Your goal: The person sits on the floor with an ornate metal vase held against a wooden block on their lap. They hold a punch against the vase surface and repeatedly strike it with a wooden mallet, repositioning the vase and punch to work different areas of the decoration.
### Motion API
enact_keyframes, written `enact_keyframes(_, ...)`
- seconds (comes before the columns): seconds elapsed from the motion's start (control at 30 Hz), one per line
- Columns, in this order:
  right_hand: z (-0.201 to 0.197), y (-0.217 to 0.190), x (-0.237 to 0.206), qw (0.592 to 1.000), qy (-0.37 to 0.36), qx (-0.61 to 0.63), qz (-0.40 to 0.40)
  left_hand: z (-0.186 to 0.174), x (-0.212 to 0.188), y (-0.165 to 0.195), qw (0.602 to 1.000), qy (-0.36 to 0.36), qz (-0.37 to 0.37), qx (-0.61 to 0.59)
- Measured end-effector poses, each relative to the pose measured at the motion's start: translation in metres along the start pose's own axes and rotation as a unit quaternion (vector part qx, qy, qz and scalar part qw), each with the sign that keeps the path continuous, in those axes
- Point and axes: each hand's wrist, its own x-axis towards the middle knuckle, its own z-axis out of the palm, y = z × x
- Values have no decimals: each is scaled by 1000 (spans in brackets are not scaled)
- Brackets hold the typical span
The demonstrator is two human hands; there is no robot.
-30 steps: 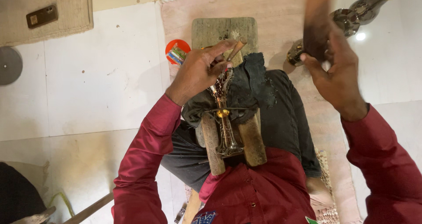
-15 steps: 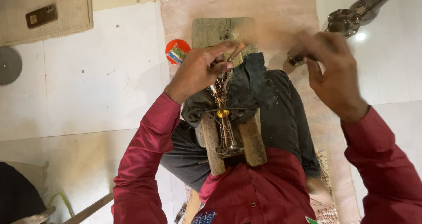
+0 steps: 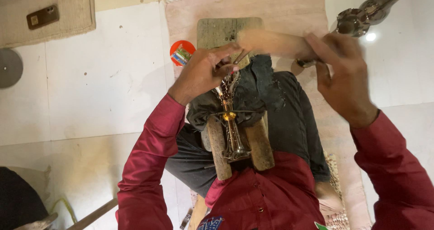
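A white tiled floor (image 3: 104, 76) fills the head view, with a pale pink mat (image 3: 253, 6) running up the middle and a woven beige mat (image 3: 68, 4) at the far left corner. A small brown plate (image 3: 42, 16) lies on that woven mat, and a grey disc (image 3: 8, 67) sits at the left edge. Just left of the pink mat stands an orange lid (image 3: 181, 53) with small bits in it.

A wooden block (image 3: 221, 31) lies on the pink mat at the far middle. Nearer, a dark cloth (image 3: 253, 87) covers the person's lap, and 2 wooden bars (image 3: 260, 144) stand side by side on it. Between them a brass piece (image 3: 231, 130) is wedged upright, its flared end near the red shirt (image 3: 271, 198) and its patterned top under the left hand.

The left hand (image 3: 203, 72) is clenched around a thin tool (image 3: 241, 57), pinching it with fingertips against the top of the brass piece. The right hand (image 3: 341, 74) grasps a wooden mallet (image 3: 271, 42), which lies level and blurred above the block, its head just right of the left hand's fingers.

At the far right, a shiny metal vessel (image 3: 361, 17) with a long neck lies on the floor, well apart from the brass piece.
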Motion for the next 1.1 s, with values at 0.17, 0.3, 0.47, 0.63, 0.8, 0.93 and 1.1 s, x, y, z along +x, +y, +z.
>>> enact_keyframes(0.17,2,-10,2,890,50,402,210,1,1,1,1000,0,-15,2)
enact_keyframes(0.3,0,-11,-9,998,-31,14,60,2,0,-3,1000,-10,-16,-9)
enact_keyframes(0.47,13,-8,-29,976,-108,124,146,7,-21,-12,985,133,-31,-107)
enact_keyframes(0.63,30,-20,-43,975,-142,142,95,13,-49,-14,967,213,11,-138)
enact_keyframes(0.8,34,-33,-49,986,-105,101,82,25,-50,1,967,206,-43,-143)
enact_keyframes(0.93,32,-35,-51,965,-110,185,151,27,-48,10,967,209,-82,-118)
enact_keyframes(1.1,27,-35,-54,974,-74,172,129,30,-47,10,976,199,-38,-83)
